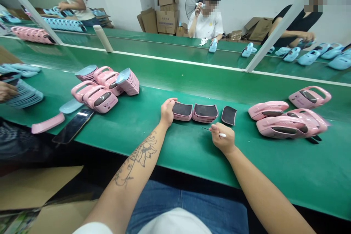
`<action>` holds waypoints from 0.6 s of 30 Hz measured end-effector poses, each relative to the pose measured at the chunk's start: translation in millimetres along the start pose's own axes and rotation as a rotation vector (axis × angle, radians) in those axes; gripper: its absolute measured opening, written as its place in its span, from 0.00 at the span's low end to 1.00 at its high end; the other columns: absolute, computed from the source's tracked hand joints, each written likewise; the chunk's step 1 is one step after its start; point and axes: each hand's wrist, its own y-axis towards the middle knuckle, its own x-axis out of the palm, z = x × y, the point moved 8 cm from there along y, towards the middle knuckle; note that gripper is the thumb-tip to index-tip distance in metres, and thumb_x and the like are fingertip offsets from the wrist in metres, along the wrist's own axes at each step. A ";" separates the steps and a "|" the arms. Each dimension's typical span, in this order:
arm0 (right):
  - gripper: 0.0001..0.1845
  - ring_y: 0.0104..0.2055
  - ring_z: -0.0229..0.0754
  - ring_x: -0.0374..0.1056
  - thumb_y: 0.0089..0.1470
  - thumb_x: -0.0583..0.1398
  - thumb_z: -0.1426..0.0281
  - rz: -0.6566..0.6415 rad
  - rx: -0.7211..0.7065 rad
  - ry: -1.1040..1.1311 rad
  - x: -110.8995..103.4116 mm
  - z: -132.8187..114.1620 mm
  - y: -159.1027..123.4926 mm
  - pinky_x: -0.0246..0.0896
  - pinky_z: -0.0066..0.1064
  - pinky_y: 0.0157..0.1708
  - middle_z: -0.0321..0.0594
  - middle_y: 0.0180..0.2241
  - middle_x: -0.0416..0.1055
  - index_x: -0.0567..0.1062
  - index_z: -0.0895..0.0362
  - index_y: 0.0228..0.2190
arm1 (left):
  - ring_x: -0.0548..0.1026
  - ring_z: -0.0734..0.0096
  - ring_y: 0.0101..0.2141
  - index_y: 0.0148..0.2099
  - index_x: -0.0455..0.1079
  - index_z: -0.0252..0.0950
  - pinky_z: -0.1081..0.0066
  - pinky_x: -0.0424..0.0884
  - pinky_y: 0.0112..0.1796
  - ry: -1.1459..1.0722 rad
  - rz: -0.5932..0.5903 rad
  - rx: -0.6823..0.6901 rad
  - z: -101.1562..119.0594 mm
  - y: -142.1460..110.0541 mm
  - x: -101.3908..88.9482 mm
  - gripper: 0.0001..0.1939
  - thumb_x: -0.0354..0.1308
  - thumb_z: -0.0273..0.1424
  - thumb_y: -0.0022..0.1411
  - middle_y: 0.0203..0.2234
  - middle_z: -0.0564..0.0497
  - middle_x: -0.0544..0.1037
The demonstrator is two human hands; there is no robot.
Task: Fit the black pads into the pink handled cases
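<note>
My left hand point(167, 111) rests on the green belt point(192, 150) with its fingers curled over the left end of a stack of pink pads with dark faces point(182, 111). A second stack point(205, 112) sits right beside it, and a single dark pad point(229, 115) lies further right. My right hand point(223, 139) is closed around a thin white pointed tool point(216, 132), its tip aimed left, just in front of the stacks.
Pink shoe-shaped shells point(290, 124) lie to the right, with more pink shells and stacked pieces point(104, 87) to the left beside a black phone point(73, 126). Another person's hand point(7, 91) holds blue pieces at far left. People work with blue shells point(309, 56) across the belt.
</note>
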 end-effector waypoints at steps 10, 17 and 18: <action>0.25 0.22 0.39 0.64 0.71 0.50 0.65 -0.035 -0.174 -0.006 -4.4 -13.7 -0.9 0.56 0.33 0.25 0.40 0.19 0.69 0.66 0.52 0.21 | 0.78 0.64 0.32 0.43 0.77 0.33 0.67 0.72 0.37 -0.020 -0.003 -0.015 0.0 -0.6 0.8 0.19 0.58 0.44 0.61 0.33 0.45 0.82; 0.25 0.21 0.38 0.60 0.71 0.51 0.64 -0.141 -0.252 -0.009 3.2 -25.7 -0.3 0.54 0.33 0.25 0.37 0.19 0.65 0.63 0.52 0.19 | 0.78 0.64 0.33 0.43 0.77 0.34 0.67 0.73 0.37 -0.008 0.002 -0.002 0.3 -0.3 0.2 0.19 0.58 0.44 0.62 0.33 0.45 0.82; 0.25 0.21 0.38 0.60 0.71 0.51 0.64 -0.146 -0.256 -0.018 3.3 -26.2 -0.1 0.53 0.33 0.25 0.37 0.19 0.65 0.63 0.52 0.19 | 0.78 0.64 0.33 0.43 0.77 0.34 0.67 0.73 0.37 -0.010 -0.002 -0.002 0.4 -0.3 0.7 0.19 0.58 0.44 0.62 0.33 0.45 0.82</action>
